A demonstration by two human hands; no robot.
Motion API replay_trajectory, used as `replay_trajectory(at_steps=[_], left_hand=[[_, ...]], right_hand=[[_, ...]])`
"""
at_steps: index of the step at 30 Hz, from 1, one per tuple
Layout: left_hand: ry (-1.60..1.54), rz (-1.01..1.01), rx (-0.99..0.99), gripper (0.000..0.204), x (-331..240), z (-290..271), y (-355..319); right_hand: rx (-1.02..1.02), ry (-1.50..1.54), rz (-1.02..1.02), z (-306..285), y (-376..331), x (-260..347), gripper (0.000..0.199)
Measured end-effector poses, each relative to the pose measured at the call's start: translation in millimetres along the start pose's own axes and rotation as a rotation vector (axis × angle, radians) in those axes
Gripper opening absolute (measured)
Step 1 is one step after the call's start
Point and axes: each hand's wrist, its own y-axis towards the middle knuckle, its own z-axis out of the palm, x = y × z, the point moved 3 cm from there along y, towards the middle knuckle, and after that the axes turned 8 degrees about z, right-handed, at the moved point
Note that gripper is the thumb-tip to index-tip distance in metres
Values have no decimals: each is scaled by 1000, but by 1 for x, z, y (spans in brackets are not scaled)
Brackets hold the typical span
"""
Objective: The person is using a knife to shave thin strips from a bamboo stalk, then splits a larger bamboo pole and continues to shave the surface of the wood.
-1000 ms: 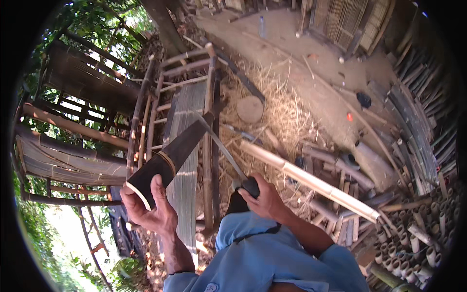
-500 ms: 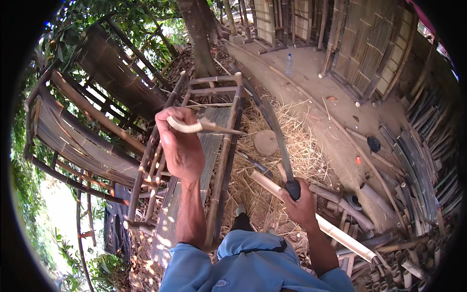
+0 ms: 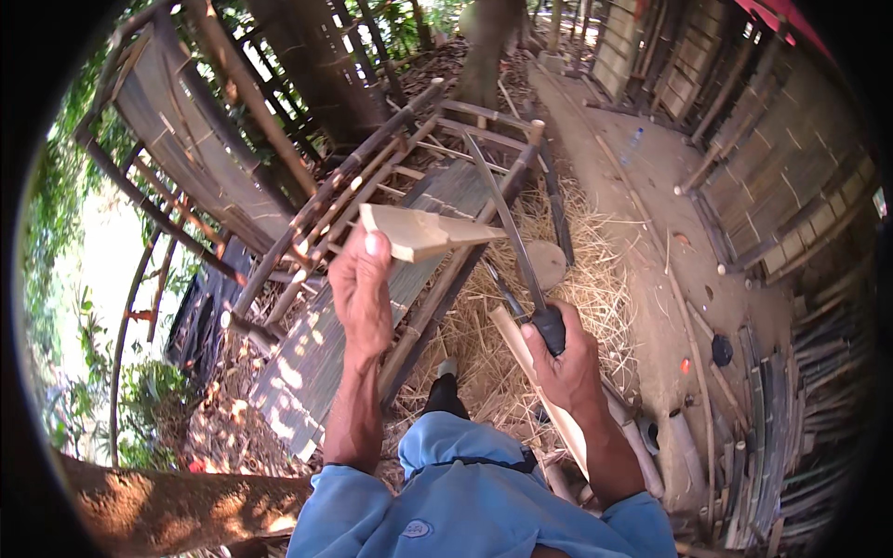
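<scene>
My left hand (image 3: 361, 288) is closed on the thick end of a pale piece of split bamboo (image 3: 423, 231), which tapers to a point on the right. The thumb presses its near face. In my right hand (image 3: 567, 367) is a machete (image 3: 507, 219), gripped by its black handle, the long dark blade slanting up and to the left. The bamboo's tip is close to the blade; whether they touch I cannot tell. A long split bamboo length (image 3: 521, 344) runs beneath my right hand and forearm, partly hidden.
A bamboo bench (image 3: 409, 223) stands ahead and to the left. Beyond the machete, a round chopping block (image 3: 544, 268) sits among straw-like shavings (image 3: 605, 298). Bamboo poles (image 3: 772, 437) are piled at right. A clear bottle (image 3: 634, 144) and a dark round object (image 3: 722, 351) lie on the dirt.
My view has swung to the left. My left hand has turned the bamboo piece so its broad face shows, and the machete's blade now lies nearer to its tip.
</scene>
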Motion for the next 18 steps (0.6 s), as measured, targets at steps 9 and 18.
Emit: replay_trajectory(at_steps=[9,18], left_hand=[[84,-73,144,36,-13,-12,-31],[86,-35,219,38,-10,-17,-31]], right_hand=[[16,-16,-408,10,0,90,43],[104,-124,-295,11,-5,90,40]])
